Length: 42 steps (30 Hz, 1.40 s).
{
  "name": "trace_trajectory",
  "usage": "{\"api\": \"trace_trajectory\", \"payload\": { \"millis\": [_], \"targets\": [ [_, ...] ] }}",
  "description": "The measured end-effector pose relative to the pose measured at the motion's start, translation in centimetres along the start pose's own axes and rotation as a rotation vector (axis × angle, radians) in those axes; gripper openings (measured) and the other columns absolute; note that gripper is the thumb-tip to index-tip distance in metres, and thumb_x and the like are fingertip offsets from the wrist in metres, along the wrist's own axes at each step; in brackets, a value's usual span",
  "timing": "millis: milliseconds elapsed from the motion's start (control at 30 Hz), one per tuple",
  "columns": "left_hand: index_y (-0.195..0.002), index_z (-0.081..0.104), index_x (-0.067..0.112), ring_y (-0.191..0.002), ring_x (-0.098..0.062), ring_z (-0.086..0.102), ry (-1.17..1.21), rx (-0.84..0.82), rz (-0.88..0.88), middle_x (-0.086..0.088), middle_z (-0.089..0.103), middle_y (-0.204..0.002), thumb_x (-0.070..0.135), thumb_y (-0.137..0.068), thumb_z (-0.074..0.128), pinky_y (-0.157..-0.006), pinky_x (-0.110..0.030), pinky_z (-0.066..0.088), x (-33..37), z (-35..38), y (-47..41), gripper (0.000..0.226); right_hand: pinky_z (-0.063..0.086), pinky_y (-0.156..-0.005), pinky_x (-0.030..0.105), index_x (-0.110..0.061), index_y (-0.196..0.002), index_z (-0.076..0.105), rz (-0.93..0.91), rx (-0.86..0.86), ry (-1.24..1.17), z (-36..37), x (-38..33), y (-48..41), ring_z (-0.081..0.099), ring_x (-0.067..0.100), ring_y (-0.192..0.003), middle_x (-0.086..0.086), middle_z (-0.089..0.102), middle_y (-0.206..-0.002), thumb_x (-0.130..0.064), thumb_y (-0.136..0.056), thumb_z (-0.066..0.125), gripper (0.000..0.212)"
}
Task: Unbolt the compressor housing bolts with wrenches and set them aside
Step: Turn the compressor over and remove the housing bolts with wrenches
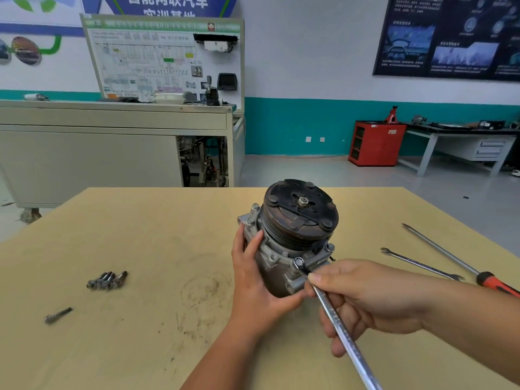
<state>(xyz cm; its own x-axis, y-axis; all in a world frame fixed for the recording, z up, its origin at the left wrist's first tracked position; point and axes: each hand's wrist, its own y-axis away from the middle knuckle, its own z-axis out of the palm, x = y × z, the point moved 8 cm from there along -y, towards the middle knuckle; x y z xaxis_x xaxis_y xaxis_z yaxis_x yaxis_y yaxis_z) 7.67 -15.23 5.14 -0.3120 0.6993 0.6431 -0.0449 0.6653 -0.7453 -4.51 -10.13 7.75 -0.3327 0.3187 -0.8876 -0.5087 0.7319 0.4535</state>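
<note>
Compressor (284, 249) standing pulley-up near the middle of the table (140, 249), its body grasped by the left hand (253, 282); the right hand (365, 299) curls its fingers round the shank of a wrench (337, 327) whose head sits on a front flange bolt (298, 261). For a clean turn, the head should seat squarely and fully before pulling, with the left hand bracing the housing (removed bolts (107, 280) lie well apart, to the left).

Automotive training workshop: wiring-diagram board (157, 57), red tool cabinet (375, 143).
</note>
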Motion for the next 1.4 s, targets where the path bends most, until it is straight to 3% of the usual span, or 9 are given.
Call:
{"api": "trace_trajectory", "payload": {
  "millis": [133,267,333,533,700,900,1067,1200,1400],
  "targets": [
    [-0.136,0.024,0.045,-0.147,-0.017,0.012,-0.03,-0.009,0.011,-0.007,0.009,-0.155,0.05,-0.054,0.08,-0.117,-0.024,0.019,-0.2,-0.2,0.0,0.099,0.052,-0.056,0.022,-0.011,-0.098,0.05,0.077,0.098,0.592,-4.0,-1.8,0.6,0.064,0.015,-0.049,0.0,0.064,-0.057,-0.036,-0.098,0.041,0.027],
    [-0.133,0.025,0.045,-0.146,-0.013,0.014,-0.037,0.001,0.024,-0.002,0.012,-0.153,0.048,-0.052,0.08,-0.114,-0.016,0.018,-0.1,-0.3,-0.2,0.098,0.04,-0.059,0.017,-0.032,-0.088,0.058,-0.137,0.363,1.153,-6.9,-5.7,1.1,0.054,0.001,-0.061,-0.012,0.06,-0.066,-0.048,-0.091,0.05,0.018],
    [-0.133,0.026,0.047,-0.145,-0.012,0.014,-0.029,0.0,0.023,-0.001,0.012,-0.153,0.047,-0.051,0.08,-0.114,-0.015,0.018,-0.2,-0.3,-0.2,0.098,0.042,-0.063,0.016,-0.031,-0.086,0.06,-0.126,0.274,1.12,-7.1,-5.1,1.5,0.058,0.003,-0.067,-0.014,0.062,-0.068,-0.039,-0.094,0.049,0.016],
    [-0.135,0.022,0.057,-0.146,-0.013,0.012,-0.008,-0.004,0.016,0.002,0.01,-0.154,0.05,-0.052,0.082,-0.114,-0.015,0.017,-0.5,-0.2,-0.2,0.103,0.052,-0.077,0.025,-0.01,-0.089,0.051,-0.016,-0.15,0.297,-2.7,-0.3,2.3,0.07,0.018,-0.077,0.007,0.073,-0.084,-0.02,-0.096,0.042,0.015],
    [-0.138,0.025,0.05,-0.146,-0.018,0.015,-0.005,0.015,0.014,-0.001,0.012,-0.154,0.055,-0.053,0.083,-0.117,-0.032,0.024,-0.8,-0.2,-0.1,0.103,0.055,-0.062,0.027,-0.004,-0.09,0.053,-0.117,-0.067,-0.199,0.6,-0.4,1.7,0.071,0.023,-0.063,0.014,0.071,-0.073,-0.027,-0.081,0.05,0.025],
    [-0.137,0.028,0.05,-0.145,-0.022,0.019,0.003,0.052,0.0,-0.004,0.016,-0.153,0.065,-0.056,0.078,-0.115,-0.045,0.03,-0.7,-0.3,-0.1,0.097,0.053,-0.052,0.025,-0.005,-0.088,0.052,-0.143,0.068,-0.278,1.1,-0.8,0.6,0.066,0.021,-0.049,0.012,0.066,-0.059,-0.021,-0.098,0.039,0.022],
    [-0.136,0.029,0.048,-0.145,-0.02,0.019,0.026,0.039,0.011,-0.007,0.017,-0.152,0.062,-0.054,0.081,-0.116,-0.033,0.026,-0.6,-0.3,-0.2,0.098,0.054,-0.054,0.025,-0.009,-0.084,0.051,-0.068,0.061,-0.12,0.5,-0.3,0.7,0.063,0.019,-0.047,0.007,0.064,-0.055,-0.028,-0.099,0.037,0.028],
    [-0.135,0.026,0.055,-0.146,-0.017,0.017,0.008,0.017,0.021,-0.005,0.015,-0.153,0.051,-0.049,0.084,-0.115,-0.02,0.02,-0.6,-0.3,-0.2,0.103,0.048,-0.05,0.02,-0.014,-0.076,0.054,0.052,0.092,0.324,-2.9,-0.9,1.3,0.056,0.012,-0.043,-0.004,0.056,-0.048,-0.036,-0.098,0.039,0.035],
    [-0.134,0.026,0.057,-0.145,-0.014,0.016,0.004,0.006,0.022,0.0,0.013,-0.154,0.049,-0.048,0.084,-0.114,-0.017,0.019,-0.7,-0.3,-0.2,0.104,0.038,-0.055,0.011,-0.023,-0.077,0.067,-0.16,0.407,0.966,-8.2,-5.6,0.6,0.049,-0.001,-0.058,-0.014,0.056,-0.061,-0.041,-0.09,0.056,0.024]
  ]
}}
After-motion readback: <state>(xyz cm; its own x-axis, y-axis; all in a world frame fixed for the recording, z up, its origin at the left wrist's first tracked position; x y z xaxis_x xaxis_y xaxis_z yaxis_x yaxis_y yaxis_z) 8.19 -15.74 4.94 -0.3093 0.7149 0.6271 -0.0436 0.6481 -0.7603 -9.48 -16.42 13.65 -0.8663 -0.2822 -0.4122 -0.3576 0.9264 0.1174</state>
